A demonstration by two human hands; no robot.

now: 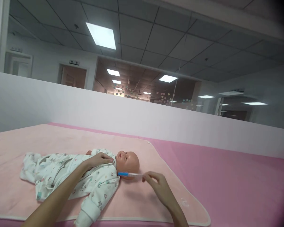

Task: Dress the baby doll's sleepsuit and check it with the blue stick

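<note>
A baby doll (129,161) lies on its back with its head to the right. It wears a white printed outfit (94,186). Across its chest reaches my left hand (99,159), thumb and fingertips coming together at the outfit's collar by the neck. My right hand (157,186) is beside the doll's head, thumb and fingers pinched on the end of a slim pale stick with a blue end (123,174). The stick lies level in front of the doll's cheek. Its blue end points left, close to the neck and shoulder; whether it touches is not clear.
Under the doll is a peach pad (142,208) with a pale border, laid on a pink surface (229,183). A low white wall (132,113) runs behind, topped by a wide window (142,50) showing rooms and ceiling lights.
</note>
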